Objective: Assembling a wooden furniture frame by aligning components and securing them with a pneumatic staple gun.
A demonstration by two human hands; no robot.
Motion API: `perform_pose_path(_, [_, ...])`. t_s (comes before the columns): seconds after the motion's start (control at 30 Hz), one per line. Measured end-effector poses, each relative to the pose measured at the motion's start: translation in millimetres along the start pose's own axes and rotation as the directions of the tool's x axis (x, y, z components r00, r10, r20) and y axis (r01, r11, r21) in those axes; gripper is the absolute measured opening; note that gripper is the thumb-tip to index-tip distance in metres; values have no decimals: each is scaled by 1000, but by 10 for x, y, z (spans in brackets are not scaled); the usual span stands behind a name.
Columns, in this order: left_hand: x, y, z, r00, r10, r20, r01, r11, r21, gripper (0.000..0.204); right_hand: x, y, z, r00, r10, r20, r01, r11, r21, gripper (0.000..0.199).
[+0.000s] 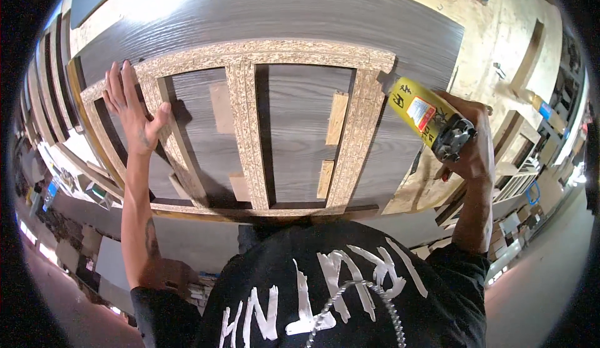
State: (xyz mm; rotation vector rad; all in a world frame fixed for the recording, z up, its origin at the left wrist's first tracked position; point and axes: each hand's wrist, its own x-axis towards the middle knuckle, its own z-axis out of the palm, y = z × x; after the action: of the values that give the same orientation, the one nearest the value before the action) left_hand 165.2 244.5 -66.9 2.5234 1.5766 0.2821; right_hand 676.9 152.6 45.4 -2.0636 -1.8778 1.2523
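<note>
A frame of chipboard strips [247, 136] lies on a dark grey wood-grain panel [300, 10]. My left hand [132, 113] is spread over the frame's left end, fingers stretched out near its far left corner. At the right, my right hand [478, 141] grips a yellow nail gun with a black end cap [425, 118]; the handle is mostly hidden. The gun's nose is at the frame's far right corner, touching or just above the strip. Small wood blocks [337, 118] sit inside the frame's openings, some beside the strips.
Under the panel is a pale worktable [484, 41]. Long strips [53, 79] are stacked at the left. Further right stand small wooden frames [519, 138], with a blue-labelled item [542, 107] near them. Scraps and boards lie on the floor to the right.
</note>
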Motion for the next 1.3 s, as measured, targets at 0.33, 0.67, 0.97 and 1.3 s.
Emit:
perform_pose_path(0.33, [-45,-30,2,1000,4,6,-4,1000,-4,99,49,-298,-97,993,112,24,-112,994,2,57])
perform_pose_path(0.67, [-29,-67,43,1000,-6,-16,6,1000,-13,100,79,-309,-129,967,234,103,-221,968,-120,71])
perform_pose_path(0.97, [-89,-66,48,999,-45,-19,45,999,-11,101,139,-414,-120,960,259,103,-244,961,-133,68])
perform_pose_path(1.3, [-50,-71,40,999,23,-46,-23,1000,-5,96,295,-542,-129,977,122,175,-125,992,5,46])
